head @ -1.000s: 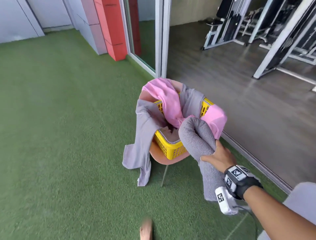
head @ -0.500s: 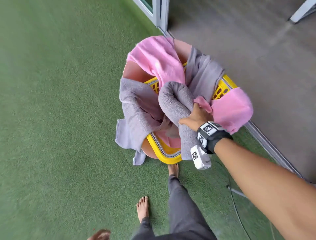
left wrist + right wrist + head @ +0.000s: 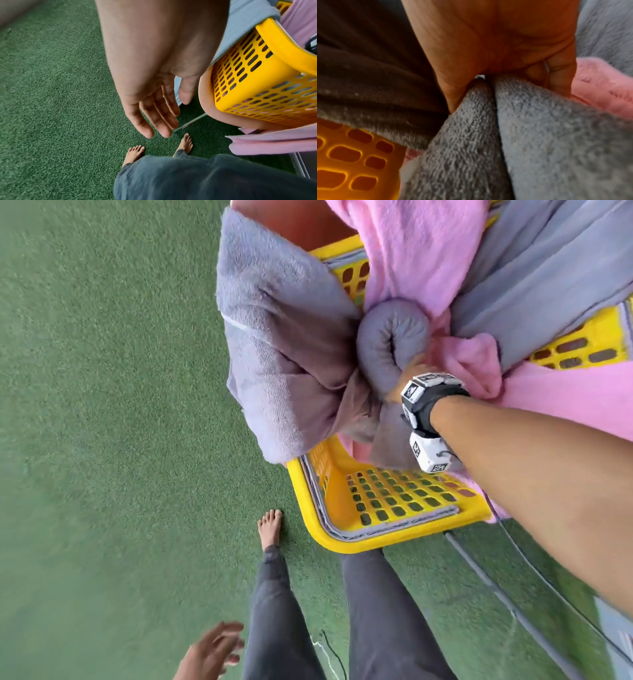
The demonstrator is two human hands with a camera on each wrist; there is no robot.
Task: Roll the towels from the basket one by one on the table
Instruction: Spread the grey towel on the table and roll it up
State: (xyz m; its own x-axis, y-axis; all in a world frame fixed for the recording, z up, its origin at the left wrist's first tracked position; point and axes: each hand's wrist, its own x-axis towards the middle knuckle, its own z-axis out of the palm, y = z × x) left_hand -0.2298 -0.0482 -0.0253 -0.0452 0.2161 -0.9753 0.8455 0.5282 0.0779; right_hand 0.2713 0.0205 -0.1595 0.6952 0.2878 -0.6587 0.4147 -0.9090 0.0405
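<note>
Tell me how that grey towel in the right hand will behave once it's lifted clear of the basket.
Likely floppy: the grey towel bends in a soft loop above the right hand, its tail hanging down. It looks plush, so it probably won't slip. It may drag the pink towel bunched against it in the yellow basket.

My own kit and clothing, seen from above.
A black wrist strap (image 3: pixel 432 402) carries white marker-printed blocks (image 3: pixel 430 451); my arms are sleeveless, my trousers (image 3: pixel 387 618) dark grey, my feet (image 3: pixel 270 527) bare; thin cables (image 3: pixel 534 604) trail down.

No readable text (wristband (image 3: pixel 432 397) markers: patterns only).
</note>
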